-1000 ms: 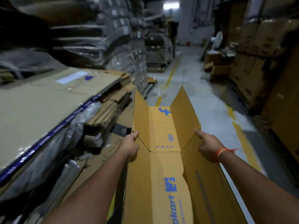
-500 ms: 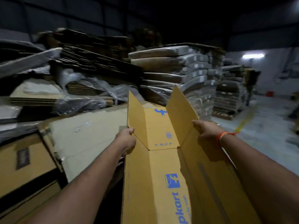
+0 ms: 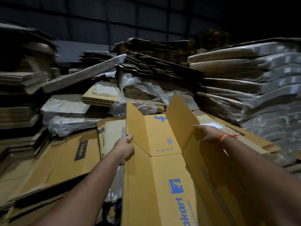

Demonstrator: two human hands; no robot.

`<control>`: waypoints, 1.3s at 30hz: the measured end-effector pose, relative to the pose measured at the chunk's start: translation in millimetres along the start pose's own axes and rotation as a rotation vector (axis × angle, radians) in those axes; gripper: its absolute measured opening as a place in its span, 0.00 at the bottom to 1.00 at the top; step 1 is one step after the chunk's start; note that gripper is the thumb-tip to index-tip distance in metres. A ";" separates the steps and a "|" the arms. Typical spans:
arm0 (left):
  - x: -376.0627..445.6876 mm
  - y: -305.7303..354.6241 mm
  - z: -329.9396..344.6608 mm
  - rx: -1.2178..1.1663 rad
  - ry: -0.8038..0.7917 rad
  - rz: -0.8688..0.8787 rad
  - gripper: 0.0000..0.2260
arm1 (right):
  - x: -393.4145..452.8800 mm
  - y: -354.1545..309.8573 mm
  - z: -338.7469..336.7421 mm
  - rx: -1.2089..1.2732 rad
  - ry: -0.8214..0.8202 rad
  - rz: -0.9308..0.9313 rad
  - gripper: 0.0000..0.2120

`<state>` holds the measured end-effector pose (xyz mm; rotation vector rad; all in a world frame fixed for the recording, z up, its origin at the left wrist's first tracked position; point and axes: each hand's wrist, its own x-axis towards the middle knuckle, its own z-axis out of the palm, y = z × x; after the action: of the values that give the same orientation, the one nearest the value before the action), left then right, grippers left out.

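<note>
two grips: left hand (image 3: 124, 148) & right hand (image 3: 207, 134) clutch opp. walls of smooth cardboard carton (image 3: 164, 176).

A flat carton with a dark label (image 3: 65, 159) lies low, with crumpled plastic wrap (image 3: 140, 88) and a stack of folded cardboard (image 3: 156, 66) behind it, and wrapped bundles (image 3: 244, 88) far to its right.

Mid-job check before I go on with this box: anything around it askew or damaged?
The cardboard box, held by the left hand and right hand, looks sound. Behind it, a wrapped bundle leans tilted across the stacks, and torn plastic wrap hangs loose off a pile of flat cartons.
</note>
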<state>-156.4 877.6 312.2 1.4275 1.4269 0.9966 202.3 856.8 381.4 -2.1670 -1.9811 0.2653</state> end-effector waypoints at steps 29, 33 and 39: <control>232.9 -29.3 0.0 0.508 0.220 -0.202 0.30 | 327.2 52.8 39.9 0.094 -0.027 -0.192 0.39; 241.2 -55.0 0.6 0.756 0.168 -0.322 0.34 | 345.2 78.1 64.6 -0.079 -0.018 -0.165 0.28; 255.2 -98.9 39.7 0.879 -0.035 -0.437 0.42 | 350.5 105.4 147.7 -0.133 -0.101 -0.028 0.32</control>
<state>-142.7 1128.6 196.9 1.5750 2.1605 0.0294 296.4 1200.0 210.6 -2.2449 -2.1394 0.2505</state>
